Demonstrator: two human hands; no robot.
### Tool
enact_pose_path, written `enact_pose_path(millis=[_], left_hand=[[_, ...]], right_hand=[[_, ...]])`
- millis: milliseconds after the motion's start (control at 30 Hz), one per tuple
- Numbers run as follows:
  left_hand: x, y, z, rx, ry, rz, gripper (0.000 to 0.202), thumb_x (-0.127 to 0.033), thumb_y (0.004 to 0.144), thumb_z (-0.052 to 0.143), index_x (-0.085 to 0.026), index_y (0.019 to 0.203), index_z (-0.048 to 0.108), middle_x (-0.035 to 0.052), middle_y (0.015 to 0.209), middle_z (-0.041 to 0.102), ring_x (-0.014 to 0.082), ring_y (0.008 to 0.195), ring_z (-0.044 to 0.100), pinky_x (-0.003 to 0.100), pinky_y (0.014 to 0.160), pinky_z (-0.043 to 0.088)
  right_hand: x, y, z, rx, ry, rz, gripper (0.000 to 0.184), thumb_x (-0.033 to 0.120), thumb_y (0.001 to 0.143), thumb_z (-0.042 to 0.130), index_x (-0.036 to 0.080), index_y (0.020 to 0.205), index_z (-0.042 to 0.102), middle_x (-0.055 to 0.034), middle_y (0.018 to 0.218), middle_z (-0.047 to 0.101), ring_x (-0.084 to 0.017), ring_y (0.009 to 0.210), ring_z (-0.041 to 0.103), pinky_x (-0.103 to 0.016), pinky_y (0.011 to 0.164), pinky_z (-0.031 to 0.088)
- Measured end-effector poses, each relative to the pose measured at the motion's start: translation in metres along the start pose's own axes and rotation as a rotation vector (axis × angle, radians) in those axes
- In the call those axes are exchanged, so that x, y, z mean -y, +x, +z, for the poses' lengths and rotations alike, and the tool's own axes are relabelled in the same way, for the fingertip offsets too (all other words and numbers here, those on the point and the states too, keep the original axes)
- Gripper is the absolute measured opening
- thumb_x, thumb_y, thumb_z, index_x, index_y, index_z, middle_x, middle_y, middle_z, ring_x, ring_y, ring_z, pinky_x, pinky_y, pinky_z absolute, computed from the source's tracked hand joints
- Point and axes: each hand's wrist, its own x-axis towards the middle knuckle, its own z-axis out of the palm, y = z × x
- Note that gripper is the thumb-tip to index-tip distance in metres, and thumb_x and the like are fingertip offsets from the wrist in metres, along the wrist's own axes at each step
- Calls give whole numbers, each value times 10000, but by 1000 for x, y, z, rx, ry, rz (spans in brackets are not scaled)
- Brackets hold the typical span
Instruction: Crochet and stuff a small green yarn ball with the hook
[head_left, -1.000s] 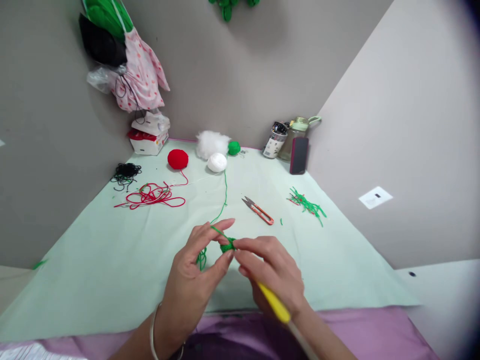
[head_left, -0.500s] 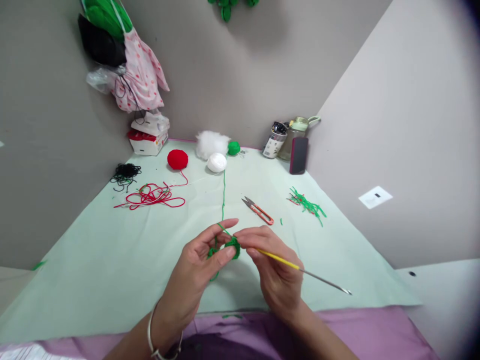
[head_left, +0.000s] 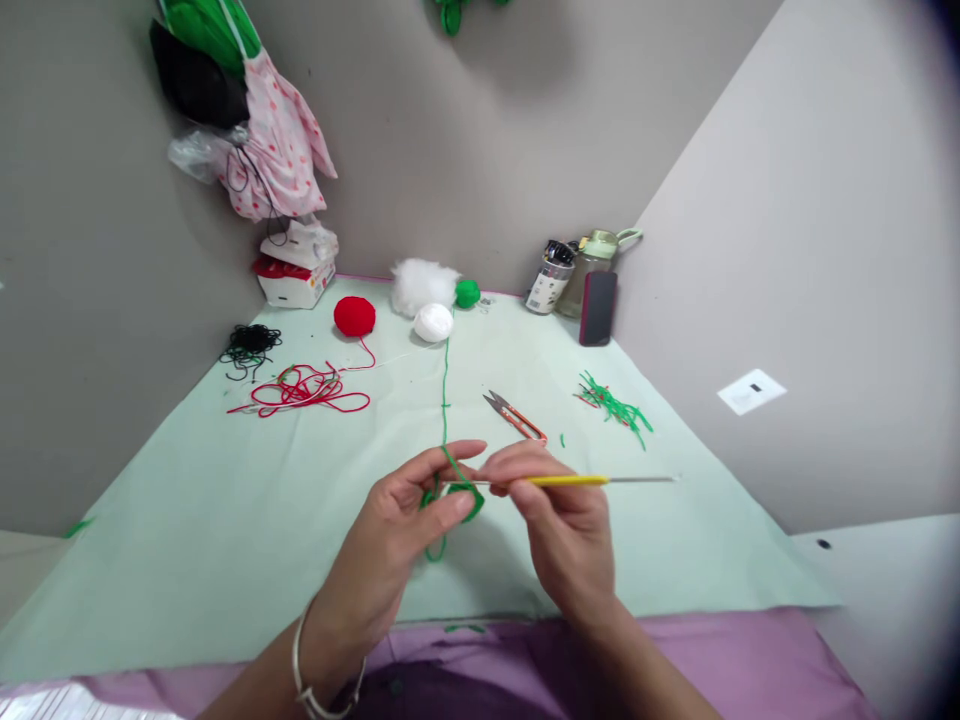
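My left hand pinches a small green crochet piece between thumb and fingers, with the green yarn strand running over the forefinger and back to a green yarn ball. My right hand grips a crochet hook with a yellow handle; the hook lies level, its tip at the green piece and its metal tail pointing right. Both hands hover just above the pale green table cover.
Orange thread snips lie just beyond my hands. Green yarn scraps are at the right, loose red yarn and black yarn at the left. A red ball, white ball, stuffing, jars and phone line the back.
My right hand has turned the hook from pointing down toward me to lying level, tail to the right. Both hands rose slightly with the green piece.
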Motion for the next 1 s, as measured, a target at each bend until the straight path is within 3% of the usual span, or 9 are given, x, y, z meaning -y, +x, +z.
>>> enact_pose_path(millis=[67,167,367,500,667,833,1000], left_hand=[[2,-1,-1,19,106,48,327,-339,824,881,-338,1150,851,7,1057,784,217,1111,638,300,1004,453],[3,-3,-5,60,154,49,311,-375,890,809,-357,1200,830,14,1097,774,252,1177,623,349,1048,424],[1,-4,-8,21,176,26,316,-377,865,814,-344,1179,822,29,1126,742,238,1095,588,329,924,430],[1,-6,-8,11,201,38,310,-364,860,815,-352,1170,828,21,1058,714,215,1005,585,316,889,438],[-3,-7,-7,-9,259,115,260,-362,864,819,-350,1122,852,21,1001,712,231,988,600,352,971,442],[-2,-5,-7,-30,357,198,229,-293,893,794,-367,1099,862,22,1079,747,238,1027,619,367,1048,418],[4,-7,-2,-89,369,263,295,-260,865,838,-379,1134,857,15,1037,730,235,1106,602,334,1063,403]], right_hand=[[-1,0,3,23,7,20,159,286,1030,684,294,1034,842,-45,949,825,-213,951,743,-355,865,594],[-4,0,3,-37,49,71,157,310,1030,689,323,1036,845,-20,951,825,-174,877,729,-300,794,580],[-7,1,-5,-62,216,247,198,386,1041,668,285,968,822,-3,909,799,-118,726,657,-254,731,546],[-1,2,-7,-24,186,232,225,377,1066,624,267,979,798,-12,914,808,-125,738,685,-261,739,567],[11,2,-7,2,15,88,227,300,1087,578,250,1009,785,-23,927,822,-138,734,726,-269,712,611],[11,-2,-10,74,-206,-63,251,201,1104,495,245,1112,742,-53,968,808,-165,785,737,-317,723,624],[8,-7,-10,206,-612,-481,254,149,1066,544,213,1264,691,-124,1076,826,-224,904,765,-371,747,624]])
